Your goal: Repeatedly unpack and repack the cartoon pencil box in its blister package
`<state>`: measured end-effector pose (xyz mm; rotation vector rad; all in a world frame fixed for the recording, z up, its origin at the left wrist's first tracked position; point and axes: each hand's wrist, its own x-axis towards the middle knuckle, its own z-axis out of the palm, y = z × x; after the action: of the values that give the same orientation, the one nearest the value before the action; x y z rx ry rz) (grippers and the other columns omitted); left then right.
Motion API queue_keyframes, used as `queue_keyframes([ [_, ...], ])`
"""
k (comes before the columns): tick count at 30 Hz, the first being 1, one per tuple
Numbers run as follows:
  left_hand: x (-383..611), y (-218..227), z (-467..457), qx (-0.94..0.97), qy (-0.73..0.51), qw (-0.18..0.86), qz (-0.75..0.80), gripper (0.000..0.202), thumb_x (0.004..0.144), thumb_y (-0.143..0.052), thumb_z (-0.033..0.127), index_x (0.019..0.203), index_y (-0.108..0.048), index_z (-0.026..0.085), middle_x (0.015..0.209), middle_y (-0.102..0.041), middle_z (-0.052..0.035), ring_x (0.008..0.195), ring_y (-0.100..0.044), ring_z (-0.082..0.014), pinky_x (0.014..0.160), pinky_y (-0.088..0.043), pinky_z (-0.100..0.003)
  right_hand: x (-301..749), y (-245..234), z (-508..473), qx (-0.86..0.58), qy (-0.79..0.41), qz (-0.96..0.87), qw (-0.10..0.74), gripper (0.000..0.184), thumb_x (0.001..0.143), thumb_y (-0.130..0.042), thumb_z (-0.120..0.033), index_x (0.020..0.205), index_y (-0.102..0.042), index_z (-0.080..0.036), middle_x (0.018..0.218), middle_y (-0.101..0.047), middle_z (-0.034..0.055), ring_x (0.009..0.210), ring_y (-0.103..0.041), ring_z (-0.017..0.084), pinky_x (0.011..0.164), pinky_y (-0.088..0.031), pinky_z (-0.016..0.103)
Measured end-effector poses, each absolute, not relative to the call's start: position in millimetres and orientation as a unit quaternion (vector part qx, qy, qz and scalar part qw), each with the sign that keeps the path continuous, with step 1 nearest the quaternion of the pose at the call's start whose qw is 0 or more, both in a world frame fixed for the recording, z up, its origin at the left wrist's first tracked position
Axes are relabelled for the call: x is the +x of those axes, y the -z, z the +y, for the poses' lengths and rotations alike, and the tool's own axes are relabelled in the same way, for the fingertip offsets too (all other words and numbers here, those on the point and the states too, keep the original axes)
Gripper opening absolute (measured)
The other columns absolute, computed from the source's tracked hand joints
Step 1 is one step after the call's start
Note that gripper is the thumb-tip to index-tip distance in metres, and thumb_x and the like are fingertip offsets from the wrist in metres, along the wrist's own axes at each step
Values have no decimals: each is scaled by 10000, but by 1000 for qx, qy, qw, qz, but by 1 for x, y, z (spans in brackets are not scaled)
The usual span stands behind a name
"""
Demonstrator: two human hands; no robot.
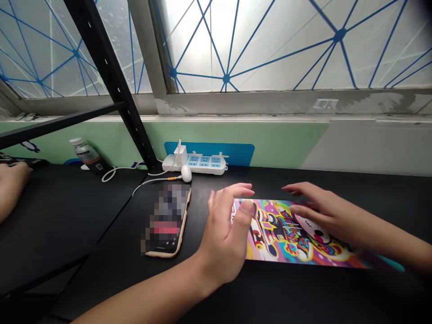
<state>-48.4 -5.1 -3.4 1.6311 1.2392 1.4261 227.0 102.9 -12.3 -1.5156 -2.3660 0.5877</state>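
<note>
A flat, brightly coloured cartoon picture board (283,236) lies on the black table (303,292) in front of me. My left hand (226,229) hovers at its left edge, fingers apart and curved, thumb over the board's corner, holding nothing. My right hand (320,211) rests over the board's upper middle with fingers stretched out and spread, fingertips touching or just above the picture. Part of the board is hidden under my right forearm.
A phone (167,222) in a tan case lies left of the board, cabled to a white charger (180,157) on a power strip (199,164) by the wall. A bottle (88,155) lies at the back left. Another person's hand (11,186) rests at the far left. A black shelf post (111,81) rises behind.
</note>
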Motion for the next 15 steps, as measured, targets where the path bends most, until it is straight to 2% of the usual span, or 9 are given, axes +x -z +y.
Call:
queue_keyframes([
  [4,-50,9,1,584,-533,329,517,245,1047,-447,414,1206,-576,280,1450,-544,-72,1406,-444,-279,1170,-335,-514,282,28,104,-614,-307,-694,217,507,878,-508,-709,1220,-640,-360,1341,-664,128,1207,-643,388,970,-560,465],
  [8,-51,13,6,557,-508,392,527,278,1049,-436,455,1222,-566,281,1525,-468,-78,1426,-429,-281,1165,-351,-514,285,37,92,-586,-402,-640,291,490,879,-512,-712,1229,-641,-395,1399,-643,81,1255,-627,375,941,-598,400],
  [12,-52,12,8,563,-505,380,533,263,1054,-421,438,1235,-557,304,1540,-462,-53,1447,-415,-254,1180,-354,-499,274,40,84,-569,-408,-664,261,530,824,-641,-665,1259,-628,-363,1338,-681,49,1214,-652,369,899,-627,396],
  [15,-53,13,8,621,-440,343,551,286,1035,-456,422,1283,-535,301,1597,-403,-64,1494,-351,-266,1191,-345,-522,277,38,84,-561,-373,-704,227,527,822,-670,-641,1261,-616,-354,1319,-686,42,1149,-686,338,866,-635,375],
])
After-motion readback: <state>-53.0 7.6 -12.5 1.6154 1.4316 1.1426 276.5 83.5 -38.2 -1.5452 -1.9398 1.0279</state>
